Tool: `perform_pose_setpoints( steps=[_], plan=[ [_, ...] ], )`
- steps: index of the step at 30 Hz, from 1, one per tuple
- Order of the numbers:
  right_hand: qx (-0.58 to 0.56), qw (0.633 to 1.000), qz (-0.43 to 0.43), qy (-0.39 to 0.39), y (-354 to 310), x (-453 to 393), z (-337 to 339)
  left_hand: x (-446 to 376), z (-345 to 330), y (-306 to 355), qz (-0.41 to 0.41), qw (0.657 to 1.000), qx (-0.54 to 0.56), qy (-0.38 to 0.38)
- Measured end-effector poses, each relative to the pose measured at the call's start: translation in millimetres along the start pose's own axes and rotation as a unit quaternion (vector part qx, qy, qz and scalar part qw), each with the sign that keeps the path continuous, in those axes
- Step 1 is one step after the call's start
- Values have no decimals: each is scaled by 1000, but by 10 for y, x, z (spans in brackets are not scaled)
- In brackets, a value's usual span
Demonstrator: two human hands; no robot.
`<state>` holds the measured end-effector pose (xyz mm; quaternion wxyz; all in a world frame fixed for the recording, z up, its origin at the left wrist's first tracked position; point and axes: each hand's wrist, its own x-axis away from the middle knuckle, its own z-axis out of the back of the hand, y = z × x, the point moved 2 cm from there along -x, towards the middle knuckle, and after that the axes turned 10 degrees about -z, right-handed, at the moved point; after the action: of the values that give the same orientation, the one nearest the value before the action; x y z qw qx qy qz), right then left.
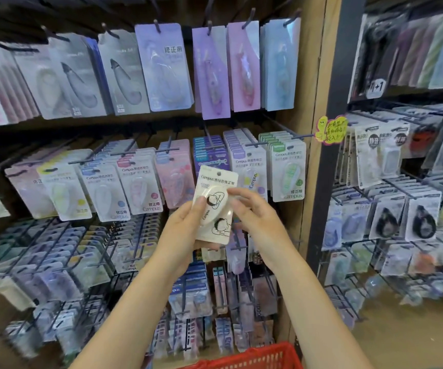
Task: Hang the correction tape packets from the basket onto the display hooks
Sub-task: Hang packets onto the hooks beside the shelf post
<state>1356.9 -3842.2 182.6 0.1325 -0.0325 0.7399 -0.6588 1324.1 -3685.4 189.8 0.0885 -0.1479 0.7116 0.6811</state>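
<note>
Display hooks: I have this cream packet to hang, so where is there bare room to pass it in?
Bare hook sticks out between the green packets and the wooden post. Elsewhere the rows are crowded. Left hand and right hand hold the cream packet.

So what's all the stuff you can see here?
held packet: one, cream with cartoon figures, in both hands in front of the middle shelf
hanging packets: too many to count, mostly purple, pink, blue, white and green, on rows of hooks across the shelves
hooks: many, dark metal, sticking out from the shelves
note: one, yellow with a pink edge, on a hook's tip by the wooden post
post: one, light wood, between the two shelf sections
basket: one, red, bottom edge; its inside is out of view
left hand: one, grips the packet's left side and bottom
right hand: one, pinches the packet's right edge
</note>
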Motion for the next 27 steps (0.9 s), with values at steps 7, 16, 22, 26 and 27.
perform_pose_setpoints(
  steps=[7,16,22,26,27],
  plan=[
    [0,999,29,22,28,26,63,-15,-36,-58,4,1000,-20,-13],
    [15,1000,0,-22,162,-67,-213,110,296,-110,3,997,-41,71],
    [-33,992,11,-119,128,-194,-1167,359,1148,133,-23,984,-53,167],
    [-51,982,18,-179,88,-233,-1922,546,1802,355,-49,971,-79,220],
    [-49,981,18,-185,85,-239,-2108,590,1960,403,-55,968,-80,233]
  ],
)
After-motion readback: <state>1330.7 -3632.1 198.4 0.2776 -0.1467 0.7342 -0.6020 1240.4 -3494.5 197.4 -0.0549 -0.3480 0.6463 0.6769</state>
